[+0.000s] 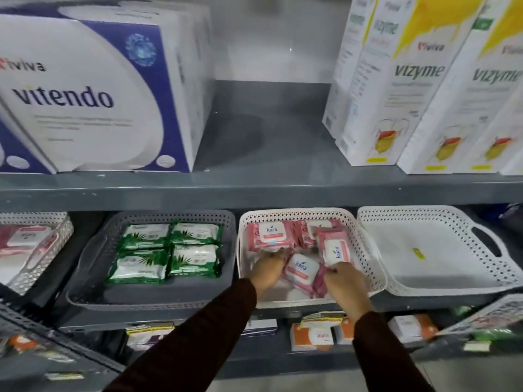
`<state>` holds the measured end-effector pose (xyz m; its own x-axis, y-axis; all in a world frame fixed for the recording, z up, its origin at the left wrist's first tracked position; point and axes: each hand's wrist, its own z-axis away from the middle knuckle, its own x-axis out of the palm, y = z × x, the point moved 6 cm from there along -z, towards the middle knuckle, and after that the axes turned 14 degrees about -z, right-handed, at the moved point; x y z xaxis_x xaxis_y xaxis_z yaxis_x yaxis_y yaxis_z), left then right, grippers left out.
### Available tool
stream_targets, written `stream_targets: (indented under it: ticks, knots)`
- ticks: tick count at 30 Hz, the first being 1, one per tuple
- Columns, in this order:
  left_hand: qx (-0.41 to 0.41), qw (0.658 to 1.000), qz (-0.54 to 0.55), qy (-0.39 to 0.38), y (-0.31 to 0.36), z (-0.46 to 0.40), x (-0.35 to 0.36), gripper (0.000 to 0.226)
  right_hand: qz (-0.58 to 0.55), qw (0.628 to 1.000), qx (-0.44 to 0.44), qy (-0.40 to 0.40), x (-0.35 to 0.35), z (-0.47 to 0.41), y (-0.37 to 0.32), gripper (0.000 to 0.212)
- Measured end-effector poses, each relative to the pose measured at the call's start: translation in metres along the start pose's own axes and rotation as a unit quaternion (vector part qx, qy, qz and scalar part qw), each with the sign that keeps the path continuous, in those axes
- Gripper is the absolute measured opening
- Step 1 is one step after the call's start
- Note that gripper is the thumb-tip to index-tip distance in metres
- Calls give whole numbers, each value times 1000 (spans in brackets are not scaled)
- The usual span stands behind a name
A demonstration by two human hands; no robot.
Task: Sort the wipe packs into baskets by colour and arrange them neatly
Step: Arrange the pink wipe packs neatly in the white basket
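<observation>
My left hand (267,271) and right hand (343,281), fingers curled, grip a tilted pink wipe pack (300,271) from either side inside the white basket (365,250).

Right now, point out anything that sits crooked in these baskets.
In the white basket, the front pink pack lies at a slant and another pink pack is turned sideways. The green packs in the grey basket sit in a tidy grid.
</observation>
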<state>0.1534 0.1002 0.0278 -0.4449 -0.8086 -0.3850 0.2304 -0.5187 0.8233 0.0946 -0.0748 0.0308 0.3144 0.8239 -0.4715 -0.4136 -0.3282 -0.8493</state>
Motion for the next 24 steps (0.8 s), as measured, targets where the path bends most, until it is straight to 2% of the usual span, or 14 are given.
stream_targets:
  ticks: [3,7,8,11,16,21,22,24]
  knots:
    - [-36,999,2,-32,-8,0,2,35,5,996,-24,-81,18,-2,-5,38]
    - [-112,988,97,-41,-22,17,-10,42,-1,986,-4,-165,49,-16,13,25]
    - [-122,983,134,-38,-25,20,-13,41,-8,983,1,-186,56,-20,15,28]
    - [-98,970,221,-34,-18,26,-13,35,-27,968,39,-246,74,-18,11,41]
    - [-60,970,229,48,-12,10,-12,45,-57,949,25,-308,98,-43,15,73]
    - [-74,974,204,63,-15,1,-11,45,-37,934,-36,-354,77,-9,-26,51]
    - [-74,976,193,71,-14,4,-10,44,-51,937,-51,-341,69,-7,-27,44]
    - [-53,975,180,114,-12,7,-8,40,-103,960,-78,-248,38,-13,-27,30]
